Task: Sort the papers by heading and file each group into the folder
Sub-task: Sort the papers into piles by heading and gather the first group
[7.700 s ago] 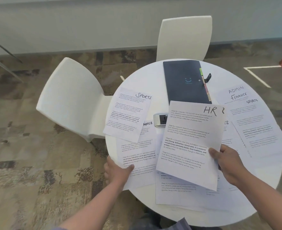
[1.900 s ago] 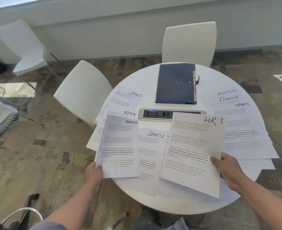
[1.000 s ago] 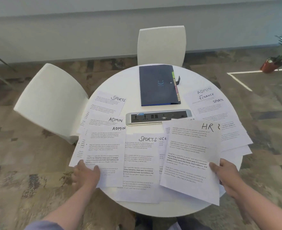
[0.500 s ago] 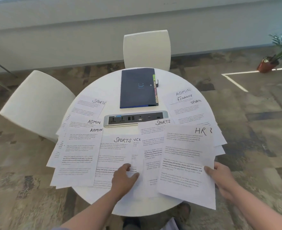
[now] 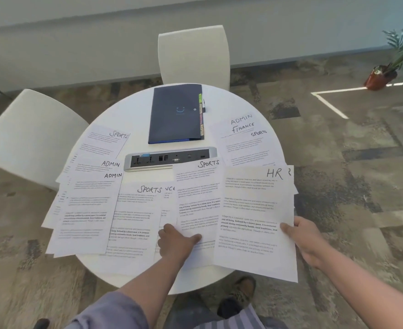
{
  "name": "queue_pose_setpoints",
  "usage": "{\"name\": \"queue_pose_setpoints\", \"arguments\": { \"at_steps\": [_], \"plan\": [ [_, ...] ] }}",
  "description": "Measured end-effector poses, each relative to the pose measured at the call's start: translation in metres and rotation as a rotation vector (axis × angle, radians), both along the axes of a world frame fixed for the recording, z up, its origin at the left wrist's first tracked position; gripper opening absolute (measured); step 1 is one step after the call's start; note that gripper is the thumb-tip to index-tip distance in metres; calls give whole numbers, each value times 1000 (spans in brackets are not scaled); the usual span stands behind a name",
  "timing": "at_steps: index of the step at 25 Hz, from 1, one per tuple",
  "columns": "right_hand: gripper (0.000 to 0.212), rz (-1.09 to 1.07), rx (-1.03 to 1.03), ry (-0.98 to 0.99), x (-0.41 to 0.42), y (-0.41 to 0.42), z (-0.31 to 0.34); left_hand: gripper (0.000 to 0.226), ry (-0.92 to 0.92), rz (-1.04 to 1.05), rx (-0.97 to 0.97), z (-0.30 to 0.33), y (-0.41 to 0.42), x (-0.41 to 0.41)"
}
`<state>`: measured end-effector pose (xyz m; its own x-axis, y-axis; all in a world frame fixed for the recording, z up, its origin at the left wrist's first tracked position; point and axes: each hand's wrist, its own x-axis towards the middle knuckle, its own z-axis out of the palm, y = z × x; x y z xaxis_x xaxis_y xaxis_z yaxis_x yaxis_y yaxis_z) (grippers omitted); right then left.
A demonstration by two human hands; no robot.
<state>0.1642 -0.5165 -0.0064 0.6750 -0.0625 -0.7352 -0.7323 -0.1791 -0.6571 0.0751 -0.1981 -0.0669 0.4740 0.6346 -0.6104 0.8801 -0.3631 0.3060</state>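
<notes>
Printed sheets with handwritten headings cover the round white table [image 5: 134,110]. My right hand [image 5: 301,236] grips the right edge of the HR sheets [image 5: 255,219], held just above the table's near right. My left hand [image 5: 175,241] pinches the bottom of a SPORTS sheet [image 5: 197,198] next to the HR sheets. Another SPORTS sheet [image 5: 136,217] lies left of it, over a sheet ending in "NCE". Two ADMIN sheets [image 5: 86,205] are stacked at the left, with a SPORTS sheet [image 5: 103,143] behind them. A fanned pile headed ADMIN, FINANCE, SPORTS [image 5: 245,138] sits far right. The dark blue folder [image 5: 175,115] lies shut at the back.
A silver power strip [image 5: 169,157] is set in the table's middle, in front of the folder. White chairs stand at the left [image 5: 29,134] and behind the table [image 5: 193,53]. A potted plant [image 5: 385,74] is on the carpet far right. My shoe [image 5: 236,298] shows below the table.
My left hand let go of the ADMIN sheet at the left, moved right and took hold of a SPORTS sheet beside the HR sheets. My right hand kept its grip on the HR sheets.
</notes>
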Motion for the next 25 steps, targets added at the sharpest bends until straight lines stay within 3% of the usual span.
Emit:
{"name": "queue_pose_setpoints", "arguments": {
  "at_steps": [8, 18, 25],
  "plan": [
    [14, -72, -28, 23, 8, -32, -11, 120, -93, -125, 134, 2, -14, 28],
    [14, -15, 51, 27, 33, -12, -17, 88, -245, 83, -61, 6, 38, 88],
    [14, 14, 32, 44, 43, 22, -45, 77, -224, -40, -119, 10, 62, 127]
  ]
}}
